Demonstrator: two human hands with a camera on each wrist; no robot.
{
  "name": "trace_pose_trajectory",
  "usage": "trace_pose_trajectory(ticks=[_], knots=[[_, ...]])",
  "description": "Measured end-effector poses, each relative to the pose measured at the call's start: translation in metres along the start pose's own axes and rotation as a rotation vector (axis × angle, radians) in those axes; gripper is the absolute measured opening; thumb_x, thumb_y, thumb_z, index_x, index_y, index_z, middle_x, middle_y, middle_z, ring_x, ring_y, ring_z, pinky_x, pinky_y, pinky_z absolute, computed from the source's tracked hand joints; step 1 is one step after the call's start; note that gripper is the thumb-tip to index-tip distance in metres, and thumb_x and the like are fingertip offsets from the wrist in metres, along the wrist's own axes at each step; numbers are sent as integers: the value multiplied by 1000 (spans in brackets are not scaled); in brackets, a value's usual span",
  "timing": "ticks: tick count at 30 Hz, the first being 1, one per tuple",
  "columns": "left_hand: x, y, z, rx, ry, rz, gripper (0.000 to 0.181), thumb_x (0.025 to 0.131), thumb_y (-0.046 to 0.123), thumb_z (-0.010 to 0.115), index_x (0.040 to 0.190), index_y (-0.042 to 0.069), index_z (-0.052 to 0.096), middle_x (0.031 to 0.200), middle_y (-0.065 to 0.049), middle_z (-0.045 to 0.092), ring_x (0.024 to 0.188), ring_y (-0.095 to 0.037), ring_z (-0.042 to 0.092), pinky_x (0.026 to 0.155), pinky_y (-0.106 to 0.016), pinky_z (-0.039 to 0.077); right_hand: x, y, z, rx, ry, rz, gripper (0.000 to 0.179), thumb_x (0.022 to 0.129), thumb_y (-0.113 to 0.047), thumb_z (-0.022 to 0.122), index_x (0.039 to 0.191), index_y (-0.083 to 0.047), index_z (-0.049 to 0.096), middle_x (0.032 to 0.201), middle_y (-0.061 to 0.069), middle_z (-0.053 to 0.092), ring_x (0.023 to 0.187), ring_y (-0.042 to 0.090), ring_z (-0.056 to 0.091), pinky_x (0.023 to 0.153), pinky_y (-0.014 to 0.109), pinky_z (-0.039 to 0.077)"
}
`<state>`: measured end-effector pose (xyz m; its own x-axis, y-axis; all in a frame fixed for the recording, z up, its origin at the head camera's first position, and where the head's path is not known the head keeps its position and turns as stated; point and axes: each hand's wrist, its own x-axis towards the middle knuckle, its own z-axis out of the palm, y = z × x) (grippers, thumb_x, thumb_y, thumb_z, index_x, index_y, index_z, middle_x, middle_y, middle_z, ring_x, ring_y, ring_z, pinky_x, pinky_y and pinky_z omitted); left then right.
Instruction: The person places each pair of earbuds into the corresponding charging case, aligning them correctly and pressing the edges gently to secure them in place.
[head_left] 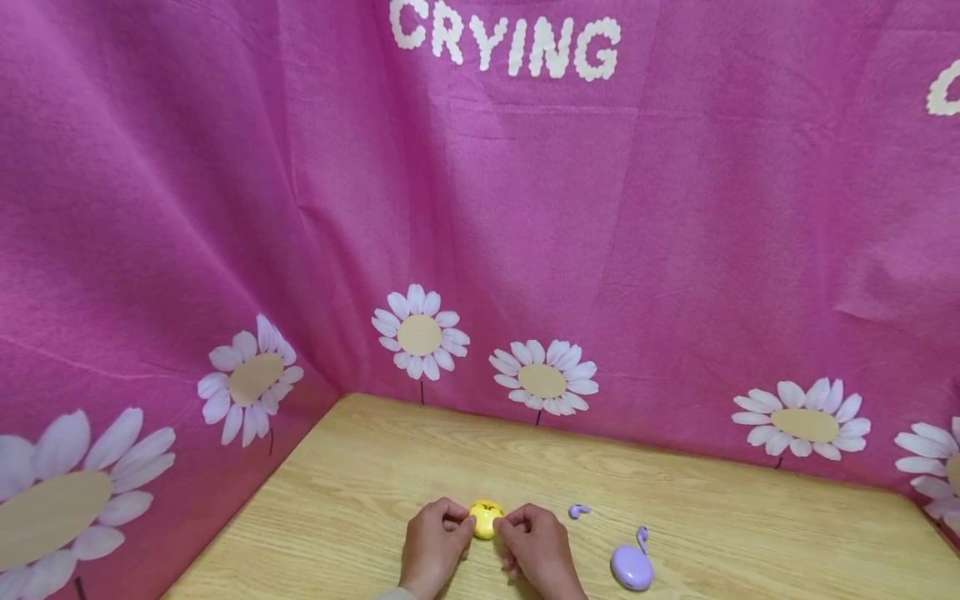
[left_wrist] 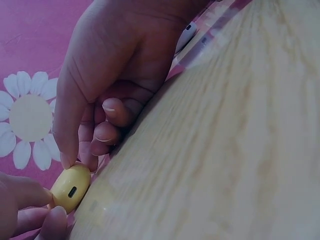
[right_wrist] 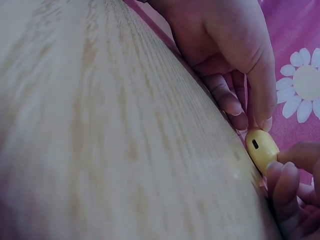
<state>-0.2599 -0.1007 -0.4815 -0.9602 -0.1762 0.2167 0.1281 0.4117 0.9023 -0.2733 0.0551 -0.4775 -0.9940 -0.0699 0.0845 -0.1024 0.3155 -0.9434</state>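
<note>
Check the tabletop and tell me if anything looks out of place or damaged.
One purple earbud lies loose by the rounded purple case; the other earbud lies apart, nearer the right hand. That seems slightly out of place, since earbuds usually sit inside a case. No spill or damage shows.

Lower centre of the frame: two bare hands, one left hand (head_left: 437,542) and one right hand (head_left: 538,546), and one small, rounded, glossy yellow case (head_left: 486,525). Lower right: one round, glossy lilac case (head_left: 632,568) and two lilac stemmed earbuds (head_left: 642,534). Left to right: six printed white-petalled daisies (head_left: 419,334). Along the top: seven bumpy white letters (head_left: 516,47), one cut off at the right edge.
</note>
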Motion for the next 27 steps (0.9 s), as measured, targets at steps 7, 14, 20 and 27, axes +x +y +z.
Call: trace_pose_trajectory(ticks=[7,14,20,27], knots=[[0,2,1,6,28,-26,10,81,11,75,83,7,65,68,2,66,49,-9,57,47,-22,47,0,1,0,4,7,13,16,85,-16,70,83,-2,62,52,-1,55,37,7,50,37,23,46],[2,2,2,-3,30,-45,9,82,10,74,82,7,65,68,1,67,49,-9,58,47,-23,49,2,2,0,5,4,10,18,86,-18,70,82,-2,62,53,-1,54,37,7,50,37,23,46],[1,2,1,6,42,-82,9,83,10,74,83,7,66,69,1,67,49,-9,59,47,-23,50,1,2,0,8,-31,16,20,87,-21,70,84,-3,62,52,-1,54,37,6,50,38,23,47],[0,1,2,-12,37,-91,8,83,11,73,84,6,66,70,1,67,49,-10,59,48,-24,51,-1,1,-1,13,1,20,20,86,-20,70,83,-2,62,52,-1,54,37,7,50,37,22,46]])
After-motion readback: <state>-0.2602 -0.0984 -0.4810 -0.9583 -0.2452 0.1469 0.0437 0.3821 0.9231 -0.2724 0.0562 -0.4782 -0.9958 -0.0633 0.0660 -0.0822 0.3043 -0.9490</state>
